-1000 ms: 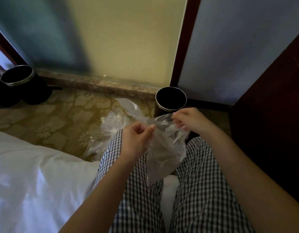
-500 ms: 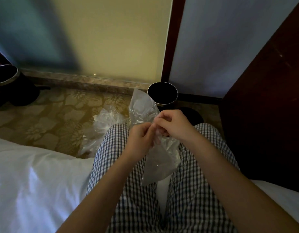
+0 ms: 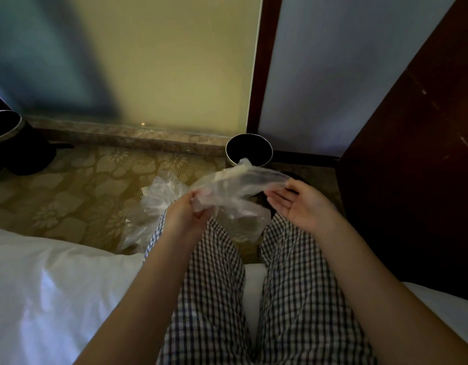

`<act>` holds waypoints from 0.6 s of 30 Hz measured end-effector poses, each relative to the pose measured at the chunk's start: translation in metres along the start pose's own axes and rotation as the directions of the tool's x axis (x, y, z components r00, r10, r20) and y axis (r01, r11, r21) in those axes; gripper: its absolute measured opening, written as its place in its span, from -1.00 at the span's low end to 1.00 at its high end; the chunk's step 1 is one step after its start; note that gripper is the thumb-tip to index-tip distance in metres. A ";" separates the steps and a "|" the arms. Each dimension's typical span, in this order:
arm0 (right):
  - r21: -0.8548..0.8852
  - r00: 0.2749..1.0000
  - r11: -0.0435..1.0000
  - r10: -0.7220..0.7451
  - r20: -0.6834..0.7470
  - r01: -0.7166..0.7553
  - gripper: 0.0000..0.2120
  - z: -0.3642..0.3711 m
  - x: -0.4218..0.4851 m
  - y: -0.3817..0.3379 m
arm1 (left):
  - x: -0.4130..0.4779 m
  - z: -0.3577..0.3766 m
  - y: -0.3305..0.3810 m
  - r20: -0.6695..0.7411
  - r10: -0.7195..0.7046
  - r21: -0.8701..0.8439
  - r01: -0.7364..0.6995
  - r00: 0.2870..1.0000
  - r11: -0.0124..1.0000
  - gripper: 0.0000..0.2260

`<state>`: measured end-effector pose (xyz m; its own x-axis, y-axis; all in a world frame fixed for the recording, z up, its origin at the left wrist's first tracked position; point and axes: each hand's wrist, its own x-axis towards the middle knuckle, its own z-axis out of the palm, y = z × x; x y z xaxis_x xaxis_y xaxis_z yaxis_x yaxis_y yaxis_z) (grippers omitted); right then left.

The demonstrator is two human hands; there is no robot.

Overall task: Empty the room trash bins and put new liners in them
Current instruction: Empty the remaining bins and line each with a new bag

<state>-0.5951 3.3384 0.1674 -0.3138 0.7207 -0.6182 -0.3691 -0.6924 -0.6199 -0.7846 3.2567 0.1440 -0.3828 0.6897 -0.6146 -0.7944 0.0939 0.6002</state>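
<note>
A clear plastic liner (image 3: 235,191) is stretched between my hands above my knees. My left hand (image 3: 185,214) grips its left end with curled fingers. My right hand (image 3: 304,204) is palm up with straight fingers, and the liner's right end lies against its fingertips. A small round black bin (image 3: 248,150) with a metal rim stands on the carpet just beyond the liner, and its inside looks dark. A second black bin (image 3: 6,127) is at the far left edge, partly cut off.
A crumpled clear bag (image 3: 159,196) lies on the patterned carpet left of my left knee. White bedding (image 3: 56,285) spreads under me. Dark wooden furniture (image 3: 411,180) rises close on the right. A wall with a stone skirting runs behind the bins.
My hands were together pinching the liner. They have moved apart, pulling it out sideways, and my right hand has turned palm up with straight fingers.
</note>
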 end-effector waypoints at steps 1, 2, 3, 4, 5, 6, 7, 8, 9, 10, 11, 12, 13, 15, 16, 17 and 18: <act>0.077 1.000 0.997 0.005 -0.030 -0.003 -0.86 -0.006 0.004 -0.002 | -0.001 0.001 0.004 -0.017 -0.014 -0.035 0.013 1.000 0.999 -0.82; 0.129 0.998 0.992 0.000 -0.058 0.007 -0.86 -0.011 0.009 -0.005 | -0.001 0.003 0.008 -0.030 -0.022 -0.061 0.020 0.999 0.998 -0.81; 0.159 0.997 0.987 -0.009 -0.082 0.022 -0.86 -0.015 0.012 -0.007 | 0.000 0.004 0.011 -0.039 -0.032 -0.076 0.029 0.999 0.997 -0.80; 0.183 0.995 0.982 -0.021 -0.102 0.039 -0.85 -0.018 0.015 -0.011 | 0.002 0.005 0.014 -0.033 -0.039 -0.088 0.036 0.999 0.995 -0.79; 0.218 0.992 0.974 -0.031 -0.121 0.057 -0.83 -0.020 0.016 -0.013 | 0.004 0.004 0.017 -0.012 -0.044 -0.104 0.042 0.999 0.994 -0.78; 0.269 0.990 0.961 -0.036 -0.139 0.072 -0.82 -0.020 0.017 -0.016 | 0.007 0.004 0.021 0.016 -0.055 -0.123 0.057 0.998 0.991 -0.77; 0.316 0.986 0.944 -0.042 -0.159 0.091 -0.81 -0.021 0.019 -0.019 | 0.010 0.002 0.024 0.040 -0.070 -0.143 0.075 0.997 0.987 -0.77; 0.347 0.982 0.931 -0.053 -0.181 0.114 -0.79 -0.023 0.019 -0.023 | 0.013 0.001 0.025 0.059 -0.083 -0.150 0.091 0.995 0.985 -0.75; 0.370 0.978 0.919 -0.066 -0.199 0.137 -0.77 -0.024 0.020 -0.026 | 0.016 0.000 0.026 0.062 -0.090 -0.142 0.098 0.994 0.985 -0.73; 0.392 0.974 0.906 -0.076 -0.215 0.157 -0.76 -0.026 0.020 -0.029 | 0.018 -0.002 0.027 0.052 -0.093 -0.129 0.099 0.994 0.987 -0.71; 0.416 0.970 0.893 -0.083 -0.228 0.174 -0.75 -0.029 0.022 -0.032 | 0.019 -0.003 0.028 0.032 -0.086 -0.117 0.089 0.996 0.989 -0.69; 0.433 0.968 0.881 -0.094 -0.232 0.189 -0.73 -0.033 0.022 -0.036 | 0.021 -0.006 0.029 0.003 -0.073 -0.101 0.073 0.997 0.992 -0.69; 0.443 0.970 0.874 -0.109 -0.217 0.198 -0.73 -0.037 0.023 -0.039 | 0.024 -0.009 0.031 -0.028 -0.061 -0.082 0.059 0.998 0.995 -0.70; 0.450 0.973 0.867 -0.142 -0.184 0.212 -0.74 -0.046 0.025 -0.044 | 0.027 -0.017 0.034 -0.081 -0.044 -0.072 0.038 0.996 0.997 -0.77; 0.437 0.970 0.872 -0.148 -0.193 0.220 -0.70 -0.051 0.025 -0.046 | 0.029 -0.022 0.035 -0.100 -0.043 -0.104 0.033 0.994 0.994 -0.80; 0.420 0.964 0.879 -0.141 -0.225 0.227 -0.65 -0.058 0.028 -0.048 | 0.030 -0.024 0.036 -0.106 -0.038 -0.148 0.022 0.994 0.989 -0.81; 0.399 0.960 0.889 -0.133 -0.246 0.225 -0.63 -0.062 0.028 -0.050 | 0.030 -0.024 0.037 -0.099 -0.028 -0.183 0.009 0.995 0.983 -0.81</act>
<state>-0.5317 3.3915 0.1510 -0.0373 0.7760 -0.6297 -0.7478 -0.4397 -0.4975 -0.8370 3.2634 0.1349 -0.4056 0.6123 -0.6787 -0.8706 -0.0326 0.4909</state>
